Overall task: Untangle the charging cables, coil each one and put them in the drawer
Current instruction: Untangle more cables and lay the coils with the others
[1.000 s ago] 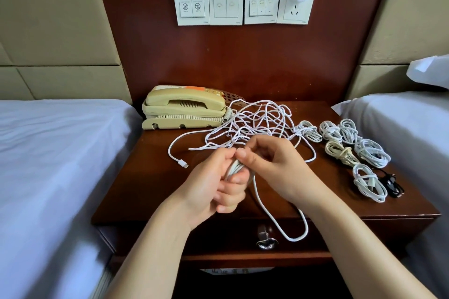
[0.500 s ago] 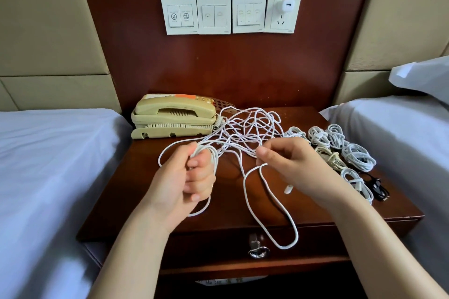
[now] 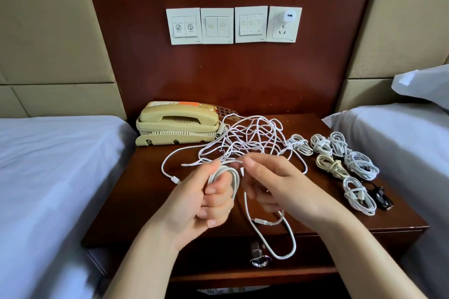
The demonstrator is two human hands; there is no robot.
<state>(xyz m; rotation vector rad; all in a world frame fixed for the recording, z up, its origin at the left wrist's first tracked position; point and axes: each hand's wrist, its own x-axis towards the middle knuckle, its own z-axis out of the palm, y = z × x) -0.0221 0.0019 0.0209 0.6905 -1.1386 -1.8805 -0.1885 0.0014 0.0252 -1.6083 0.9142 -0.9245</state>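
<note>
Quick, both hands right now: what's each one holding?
Left hand: closed around a partly wound coil of thin white charging cable.
Right hand: pinching that cable's loose strand.

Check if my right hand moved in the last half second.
Yes: against the telephone, the right hand has shifted left, closing on the left hand holding the white cable.

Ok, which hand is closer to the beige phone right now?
Left. The left hand, gripping a cable coil, sits in front of the phone, toward its right end; the right hand is farther right, nearer the finished coils.
</note>
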